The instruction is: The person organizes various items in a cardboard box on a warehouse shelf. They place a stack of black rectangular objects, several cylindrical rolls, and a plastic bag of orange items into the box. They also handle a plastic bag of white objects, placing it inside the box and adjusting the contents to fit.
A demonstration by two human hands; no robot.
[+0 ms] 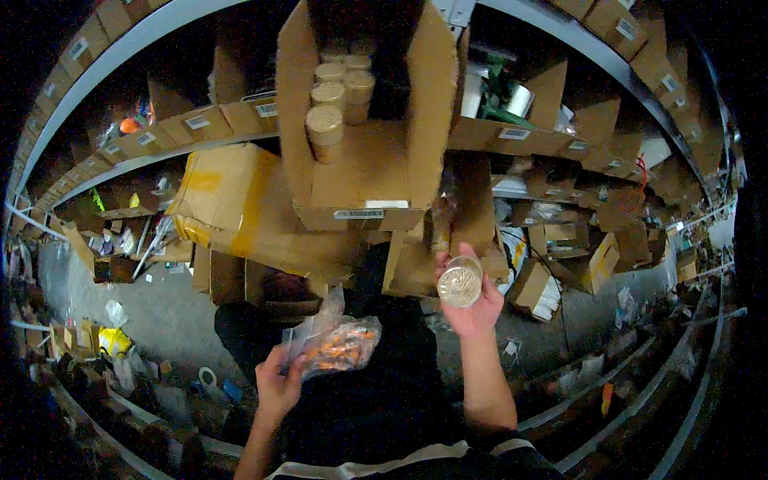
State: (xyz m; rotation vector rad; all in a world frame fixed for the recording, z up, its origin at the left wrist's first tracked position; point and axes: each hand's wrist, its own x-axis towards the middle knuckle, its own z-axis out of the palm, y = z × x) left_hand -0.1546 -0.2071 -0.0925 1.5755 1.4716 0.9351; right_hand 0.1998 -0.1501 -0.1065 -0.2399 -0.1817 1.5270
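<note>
Round container (460, 282) is resting in the person's right hand (475, 318), below and to the right of the tall cardboard bin (368, 180). Its circular face, pale beige inside a clear rim, is pointing up at the camera. The palm is lying upward, the fingers partly spread and curling around the container's far side. The left hand (278, 379) is pinching the left side of a clear plastic bag (334, 306) between thumb and fingers, below the bin; orange pieces (340, 350) are showing through the crinkled film, their exact shape blurring.

Inside the bin, several beige-topped cylinders (326, 122) are standing upright toward its left wall. A brown carton (216, 188) with yellow tape is sitting just left of the bin. To the bin's right, a white roll (520, 102) is lying beside dark green material (498, 90) on a shelf. Grey floor (172, 296) is showing below and left of the bin, with a yellow bag (114, 342) lying farther out that way.
</note>
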